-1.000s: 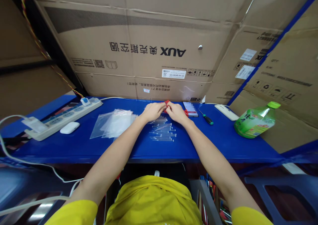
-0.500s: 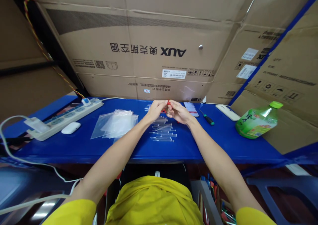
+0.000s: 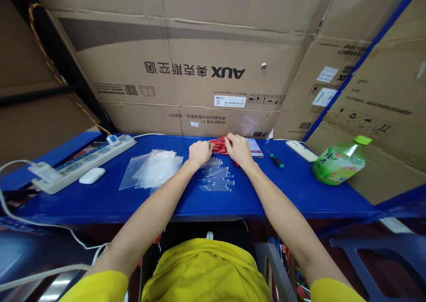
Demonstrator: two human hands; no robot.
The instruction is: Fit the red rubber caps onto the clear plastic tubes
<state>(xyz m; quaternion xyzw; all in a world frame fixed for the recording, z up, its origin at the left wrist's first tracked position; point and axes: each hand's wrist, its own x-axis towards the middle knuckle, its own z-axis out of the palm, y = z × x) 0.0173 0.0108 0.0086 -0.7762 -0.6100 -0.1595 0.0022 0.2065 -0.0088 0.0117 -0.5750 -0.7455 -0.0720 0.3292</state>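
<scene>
Both my hands rest at the far middle of the blue table [image 3: 109, 195], on either side of a small heap of red pieces [image 3: 218, 145]. My left hand [image 3: 199, 152] is curled, its fingers touching the heap's left edge. Covering the heap's right side is my right hand [image 3: 238, 149], fingers bent down into it. Both sets of fingertips are hidden, so I cannot tell what they pinch. Just in front of the hands lie several clear thin tubes [image 3: 216, 178] in rows.
A stack of clear plastic bags [image 3: 151, 168] lies left of the tubes. Further left are a white power strip [image 3: 83, 160] and a white case [image 3: 92, 175]. A phone [image 3: 255, 146], screwdriver [image 3: 274, 159], white remote [image 3: 301, 151] and green bottle [image 3: 337, 164] lie right. Cardboard boxes [image 3: 199, 71] wall the back.
Half a second ago my hands were raised together, pinching a red piece between them. They have dropped to the table and now sit on the red heap.
</scene>
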